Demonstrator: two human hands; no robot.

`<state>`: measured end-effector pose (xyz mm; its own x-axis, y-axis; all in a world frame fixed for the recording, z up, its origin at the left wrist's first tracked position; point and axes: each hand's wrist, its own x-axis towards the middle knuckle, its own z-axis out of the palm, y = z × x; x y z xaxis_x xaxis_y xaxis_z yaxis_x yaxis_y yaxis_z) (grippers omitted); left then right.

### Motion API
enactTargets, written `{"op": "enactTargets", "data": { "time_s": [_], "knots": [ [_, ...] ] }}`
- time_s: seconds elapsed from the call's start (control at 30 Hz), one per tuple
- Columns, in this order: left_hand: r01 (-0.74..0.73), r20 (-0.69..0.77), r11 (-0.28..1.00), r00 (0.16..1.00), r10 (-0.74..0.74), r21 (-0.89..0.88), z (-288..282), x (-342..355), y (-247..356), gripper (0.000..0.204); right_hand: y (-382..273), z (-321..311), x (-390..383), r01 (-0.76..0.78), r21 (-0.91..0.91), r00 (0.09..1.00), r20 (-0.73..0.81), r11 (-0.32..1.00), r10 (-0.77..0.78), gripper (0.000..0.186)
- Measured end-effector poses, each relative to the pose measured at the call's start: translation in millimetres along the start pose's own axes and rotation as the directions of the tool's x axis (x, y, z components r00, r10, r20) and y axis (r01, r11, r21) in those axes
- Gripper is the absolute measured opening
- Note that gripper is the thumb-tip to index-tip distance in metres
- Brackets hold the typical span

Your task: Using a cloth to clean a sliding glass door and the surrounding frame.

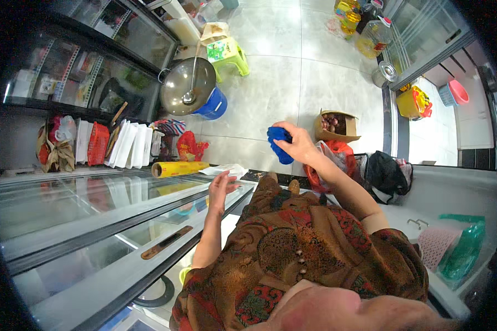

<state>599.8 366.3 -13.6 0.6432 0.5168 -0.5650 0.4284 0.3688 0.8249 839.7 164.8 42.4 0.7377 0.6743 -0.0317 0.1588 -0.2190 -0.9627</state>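
Note:
My right hand point(301, 144) is closed round a bunched blue cloth point(281, 149), held out in front of me above the tiled floor. Part of the cloth is hidden under the fingers. My left hand point(221, 192) is raised beside the sliding glass door point(149, 220), its fingers apart and nothing in it. Just past its fingertips lies a piece of white paper or plastic point(226, 170), next to a yellow roll point(179, 169).
Ahead on the left, a large wok point(188, 83) with a ladle rests over a blue bucket point(212, 105), near a green stool point(229, 53). A cardboard box point(337, 126) of onion-like bulbs and a red bag point(339, 157) stand right. Oil bottles point(374, 38) are farther off.

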Motion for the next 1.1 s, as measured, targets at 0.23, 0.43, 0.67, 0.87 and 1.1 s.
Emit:
{"op": "enactTargets", "data": {
  "time_s": [0.23, 0.43, 0.67, 0.87, 1.1],
  "knots": [
    [-0.007, -0.038, 0.967, 0.999, -0.003, -0.255, 43.4, 26.7, 28.5, 0.039, -7.8, -4.6, 68.8, 0.140, -0.035, 0.985, 0.111, 0.990, -0.135, 0.035],
    [-0.169, 0.043, 0.976, 0.983, 0.177, -0.141, 75.5, 109.4, 73.1, 0.035, -22.9, -14.5, 150.3, 0.183, -0.032, 0.954, 0.249, 0.983, -0.170, 0.035],
    [-0.197, 0.134, 0.977, 0.969, 0.206, -0.078, 88.9, 186.1, 161.3, 0.053, -32.6, -34.4, 245.1, 0.260, -0.075, 0.926, 0.301, 0.963, -0.227, 0.041],
    [-0.242, 0.357, 0.970, 0.906, 0.227, -0.003, 156.0, 256.7, 226.2, 0.066, -25.0, -96.9, 293.7, 0.239, -0.003, 0.933, 0.277, 0.971, -0.229, 0.040],
    [-0.357, 0.485, 0.919, 0.841, 0.239, 0.165, 287.6, 337.3, 293.9, 0.028, 6.3, -198.6, 365.6, 0.313, -0.028, 0.947, 0.081, 0.949, -0.310, 0.038]
  ]
}}
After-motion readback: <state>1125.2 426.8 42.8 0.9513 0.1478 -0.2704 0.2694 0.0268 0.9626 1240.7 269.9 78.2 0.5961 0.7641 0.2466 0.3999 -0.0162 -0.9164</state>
